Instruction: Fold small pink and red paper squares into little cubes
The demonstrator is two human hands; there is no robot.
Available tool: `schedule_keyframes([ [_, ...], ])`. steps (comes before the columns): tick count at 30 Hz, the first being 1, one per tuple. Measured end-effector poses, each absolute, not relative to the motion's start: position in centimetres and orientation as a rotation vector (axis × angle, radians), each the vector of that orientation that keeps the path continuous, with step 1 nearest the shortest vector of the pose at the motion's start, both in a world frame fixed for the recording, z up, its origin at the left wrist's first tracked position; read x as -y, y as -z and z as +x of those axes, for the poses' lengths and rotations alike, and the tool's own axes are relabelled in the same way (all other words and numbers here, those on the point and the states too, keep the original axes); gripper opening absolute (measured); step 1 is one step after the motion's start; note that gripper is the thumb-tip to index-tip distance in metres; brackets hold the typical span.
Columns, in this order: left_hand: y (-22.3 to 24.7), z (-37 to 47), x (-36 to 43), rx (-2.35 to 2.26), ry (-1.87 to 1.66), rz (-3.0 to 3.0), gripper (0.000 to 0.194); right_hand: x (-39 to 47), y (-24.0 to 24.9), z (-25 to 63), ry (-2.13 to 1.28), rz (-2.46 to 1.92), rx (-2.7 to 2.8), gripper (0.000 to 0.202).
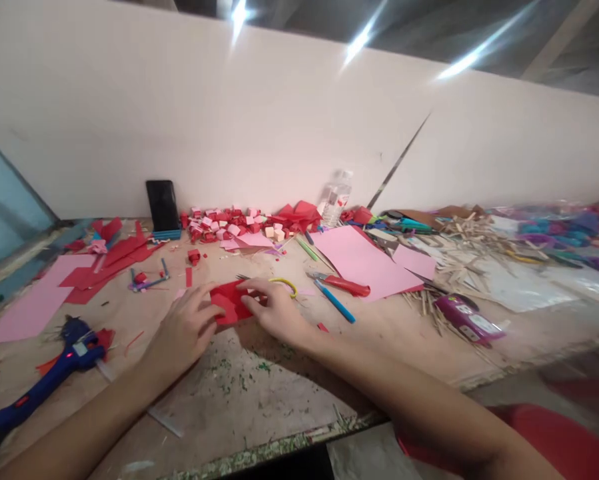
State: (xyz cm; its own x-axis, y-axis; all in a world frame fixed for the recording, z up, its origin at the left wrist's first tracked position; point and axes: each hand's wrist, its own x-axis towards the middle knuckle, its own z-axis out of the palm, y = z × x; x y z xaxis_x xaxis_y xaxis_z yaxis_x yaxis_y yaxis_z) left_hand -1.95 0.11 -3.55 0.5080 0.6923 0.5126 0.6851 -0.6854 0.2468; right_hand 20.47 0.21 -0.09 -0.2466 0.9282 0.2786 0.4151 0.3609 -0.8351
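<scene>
A small piece of red paper (pixel 232 305) is held up between my two hands, over the middle of the worktable (pixel 219 407). My left hand (pixel 189 323) grips its left edge, fingers closed on it. On the other side, my right hand (pixel 274 307) pinches the right edge. Just behind my right hand lies a pair of scissors with a yellow handle (pixel 290 285), its blades partly covered by the paper and hand. Red-handled pliers (pixel 346 286) and a blue pen (pixel 335 301) rest to the right.
A blue glue gun (pixel 54 380) lies at the left, near red sheets (pixel 114 263). Behind are a phone (pixel 162 205), many small paper cubes (pixel 229 223) and a plastic bottle (pixel 336 200). Pink paper (pixel 364 260), wooden sticks (pixel 459 267) and a purple device (pixel 466 320) occupy the right.
</scene>
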Motion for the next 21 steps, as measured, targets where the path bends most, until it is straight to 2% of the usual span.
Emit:
schedule_keyframes([
  [5,3.8,-2.3,0.0,-1.23,-1.065,2.756,0.018,-0.3,1.0,20.3,-1.08,-1.139,1.589,0.054],
  [7,3.1,-2.3,0.4,-1.245,-1.089,2.758,0.018,-0.4,1.6,20.1,-1.129,-1.175,1.557,0.053],
  [11,2.0,-2.2,1.1,-1.21,-1.09,2.783,0.021,-0.1,2.4,19.9,-1.082,-1.222,1.658,0.034],
  [17,1.6,-2.1,1.4,-1.215,-1.219,2.742,0.023,-0.1,1.8,19.8,-1.197,-1.18,1.502,0.052],
  [21,0.7,-1.8,2.1,-1.199,-1.359,2.658,0.018,-0.2,0.9,19.9,-1.519,-1.169,1.152,0.055],
])
